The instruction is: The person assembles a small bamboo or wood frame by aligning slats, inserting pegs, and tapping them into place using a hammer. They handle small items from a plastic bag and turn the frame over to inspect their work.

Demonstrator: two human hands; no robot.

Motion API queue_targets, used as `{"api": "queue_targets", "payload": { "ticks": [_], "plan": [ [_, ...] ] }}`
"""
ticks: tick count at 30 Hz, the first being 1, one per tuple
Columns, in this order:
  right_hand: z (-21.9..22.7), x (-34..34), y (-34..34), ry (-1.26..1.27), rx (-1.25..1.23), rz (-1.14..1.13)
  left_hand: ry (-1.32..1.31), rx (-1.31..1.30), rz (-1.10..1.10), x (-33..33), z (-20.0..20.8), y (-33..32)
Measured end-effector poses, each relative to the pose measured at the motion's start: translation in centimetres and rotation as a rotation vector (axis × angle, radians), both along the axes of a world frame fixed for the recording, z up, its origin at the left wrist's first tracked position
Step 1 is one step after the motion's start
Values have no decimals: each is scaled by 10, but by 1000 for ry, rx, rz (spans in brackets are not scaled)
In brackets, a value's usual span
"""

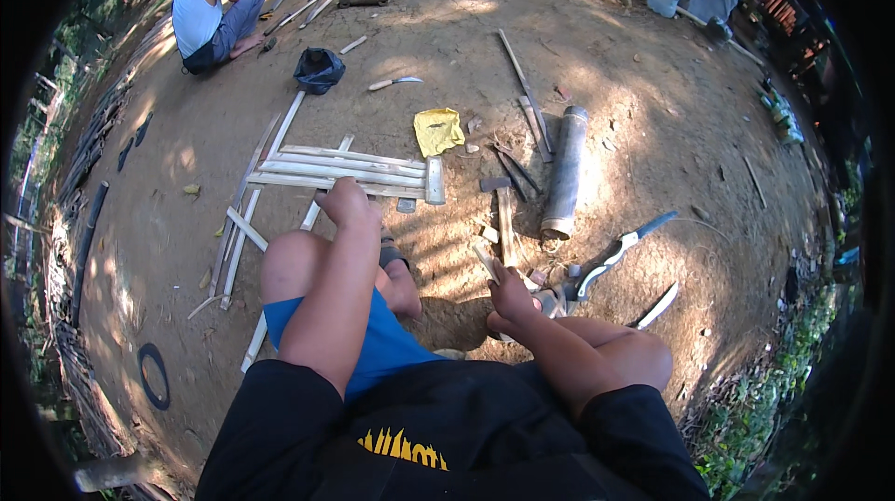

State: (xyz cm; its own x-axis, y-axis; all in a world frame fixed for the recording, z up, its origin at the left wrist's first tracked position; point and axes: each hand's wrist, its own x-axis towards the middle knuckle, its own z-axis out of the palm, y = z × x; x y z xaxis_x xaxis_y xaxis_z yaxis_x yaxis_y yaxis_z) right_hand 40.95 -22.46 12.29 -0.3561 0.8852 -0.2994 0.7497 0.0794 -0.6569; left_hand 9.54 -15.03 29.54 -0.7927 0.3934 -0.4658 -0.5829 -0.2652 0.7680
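Note:
Pale split-bamboo slats (340,165) lie side by side on the dirt, crossed by longer strips and a short end piece (434,180). My left hand (349,204) is closed at the nearest slat, its fingertips mostly hidden. In my right hand (511,298), a short flat piece of bamboo (485,260) points up and away from me. Just beyond that hand lies a hammer (503,212) with a wooden handle. A handsaw (611,263) with a pale grip and a knife (656,306) rest by my right leg.
A thick bamboo tube (566,175) lies to the right, with pincers (516,171) beside it. Farther off are a yellow packet (438,132), a curved knife (395,82) and a black plastic bag (319,70). Another person (210,12) squats at the far left near loose strips.

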Motion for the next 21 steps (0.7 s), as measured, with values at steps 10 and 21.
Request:
{"api": "queue_targets", "payload": {
  "ticks": [10, 21],
  "plan": [
    [98, -56, 69, 171, 285, 81, -98, -189, -188, -42, -32, -23],
    [118, -82, 82, 754, 98, -145, 27, 169, -694, -7, 36, -27]
  ]
}}
